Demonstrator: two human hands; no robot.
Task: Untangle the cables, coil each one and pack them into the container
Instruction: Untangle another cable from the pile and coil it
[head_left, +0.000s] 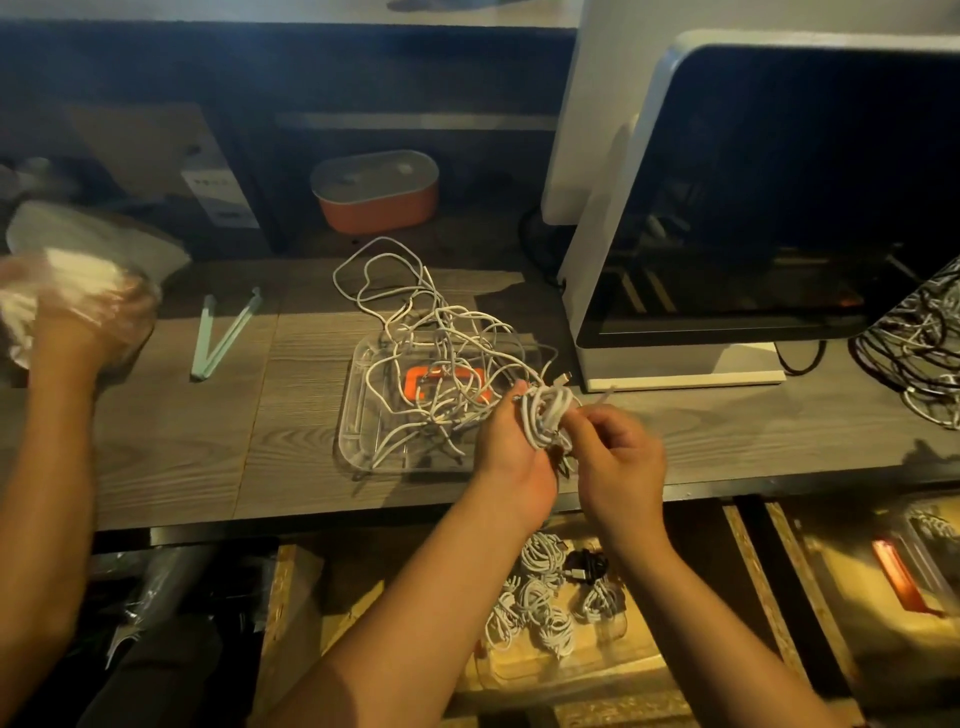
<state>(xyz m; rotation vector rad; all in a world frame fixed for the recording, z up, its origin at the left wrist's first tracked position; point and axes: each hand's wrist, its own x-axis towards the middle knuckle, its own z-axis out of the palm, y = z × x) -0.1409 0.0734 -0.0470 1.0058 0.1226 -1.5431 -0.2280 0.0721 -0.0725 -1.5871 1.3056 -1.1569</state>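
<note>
We log 3: gloved hand (88, 317), blurred, cut by left edge; cable tangle (919, 358), cut by right edge; coiled cable (548, 413), partly hidden by our left hand (514, 457).

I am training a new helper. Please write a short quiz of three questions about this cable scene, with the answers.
1. True or false: the left hand and the right hand both hold the partly coiled white cable.
2. Where does the loose tangle of white cables lie?
A) inside the orange oval box with a clear lid
B) on and over the clear plastic tray on the grey wooden table
C) on the pale green tongs
3. Fill in: the finished white cable coils lie ____ the table's front edge.

Key: 1 true; 2 B; 3 below.
</note>
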